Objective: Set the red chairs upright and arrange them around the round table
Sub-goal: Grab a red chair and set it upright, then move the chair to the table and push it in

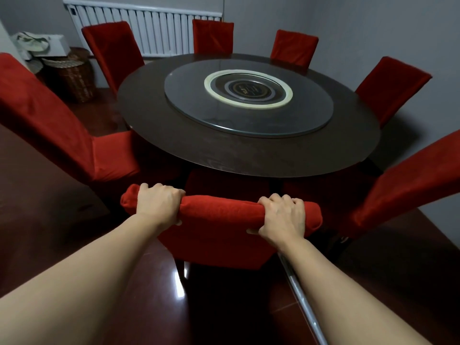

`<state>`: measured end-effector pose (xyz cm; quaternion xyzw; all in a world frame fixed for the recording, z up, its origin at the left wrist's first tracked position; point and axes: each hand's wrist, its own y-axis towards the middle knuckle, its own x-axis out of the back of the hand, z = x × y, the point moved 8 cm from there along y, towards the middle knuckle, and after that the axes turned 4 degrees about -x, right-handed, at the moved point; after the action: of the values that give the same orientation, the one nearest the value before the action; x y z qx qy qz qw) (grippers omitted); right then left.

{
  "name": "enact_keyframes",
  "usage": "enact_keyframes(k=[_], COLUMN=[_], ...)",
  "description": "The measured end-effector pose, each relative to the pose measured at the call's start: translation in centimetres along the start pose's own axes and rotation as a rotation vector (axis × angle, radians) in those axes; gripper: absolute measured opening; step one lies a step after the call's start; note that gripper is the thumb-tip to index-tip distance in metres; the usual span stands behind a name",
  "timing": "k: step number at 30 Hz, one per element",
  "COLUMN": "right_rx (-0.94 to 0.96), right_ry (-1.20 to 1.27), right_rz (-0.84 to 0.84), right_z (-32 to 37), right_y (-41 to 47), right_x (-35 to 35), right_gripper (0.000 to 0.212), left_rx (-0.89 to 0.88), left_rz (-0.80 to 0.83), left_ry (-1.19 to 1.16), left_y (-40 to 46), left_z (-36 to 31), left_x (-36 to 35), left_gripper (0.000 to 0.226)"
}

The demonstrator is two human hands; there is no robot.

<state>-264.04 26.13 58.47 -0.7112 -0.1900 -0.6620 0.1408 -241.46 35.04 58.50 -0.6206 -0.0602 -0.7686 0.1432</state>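
Note:
A dark round table (pixel 199 150) with a glass turntable (pixel 249 120) fills the middle of the room. Directly below me stands an upright red chair (pixel 221 220), its seat tucked under the table's near edge. My left hand (pixel 159 204) grips the left end of its top rail and my right hand (pixel 282 216) grips the right end. Several other red chairs stand upright around the table: one at the near left (pixel 49 115), one at the near right (pixel 403 185), and others along the far side (pixel 113 49) (pixel 212 36) (pixel 293 47) (pixel 388 88).
A white radiator (pixel 154 28) runs along the back wall. Wicker baskets (pixel 72 73) with white bags on top sit in the far left corner. A dark cabinet surface (pixel 37 185) lies at my left. The glossy red floor (pixel 224 307) has a metal strip (pixel 306 302) at right.

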Motion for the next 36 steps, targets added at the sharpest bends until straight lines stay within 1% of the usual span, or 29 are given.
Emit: enact_keyframes(k=[2, 5, 9, 11, 14, 16, 20, 23, 27, 31, 36], right_rx=[0.002, -0.009, -0.006, -0.006, -0.033, -0.041, -0.045, -0.041, -0.015, 0.042, 0.108], right_ry=[0.008, 0.010, 0.015, 0.069, 0.162, 0.162, 0.152, 0.176, 0.178, 0.184, 0.216], right_rz=[-0.009, 0.038, 0.144, 0.200, 0.257, 0.273, 0.273, 0.265, 0.258, 0.244, 0.238], right_z=[-0.2, -0.3, 0.1, 0.4, 1.3, 2.4, 4.7, 6.7, 9.3, 12.7, 17.4], right_y=[-0.2, -0.4, -1.2, -2.2, -4.0, -5.2, -7.2, -8.4, -8.4, -6.1, -1.0], right_x=[0.1, 0.3, 0.9, 1.2, 2.6, 4.0, 6.3, 7.9, 9.4, 10.2, 10.3], right_gripper=[0.068, 0.071, 0.083, 0.092, 0.100, 0.101, 0.099, 0.097, 0.094, 0.090, 0.088], left_rx=[0.008, 0.001, -0.076, -0.106, -0.110, -0.103, -0.075, -0.079, -0.032, 0.034, 0.131], left_rz=[-0.040, -0.049, -0.017, 0.007, 0.038, 0.055, 0.071, 0.046, 0.040, 0.062, 0.102], left_ry=[0.000, -0.045, -0.162, -0.204, -0.245, -0.274, -0.356, -0.361, -0.368, -0.360, -0.342], left_y=[-0.4, -1.2, -2.5, -3.2, -4.6, -5.8, -8.1, -9.8, -11.6, -11.8, -10.1], left_z=[-0.4, -0.9, -1.0, -0.8, 0.0, 0.7, 2.8, 4.8, 8.1, 12.1, 17.4], left_x=[0.1, 0.1, 0.4, 0.5, 1.2, 1.9, 3.4, 4.7, 5.3, 4.8, 3.7], left_gripper=[0.059, 0.069, 0.083, 0.088, 0.095, 0.098, 0.098, 0.096, 0.093, 0.093, 0.092])
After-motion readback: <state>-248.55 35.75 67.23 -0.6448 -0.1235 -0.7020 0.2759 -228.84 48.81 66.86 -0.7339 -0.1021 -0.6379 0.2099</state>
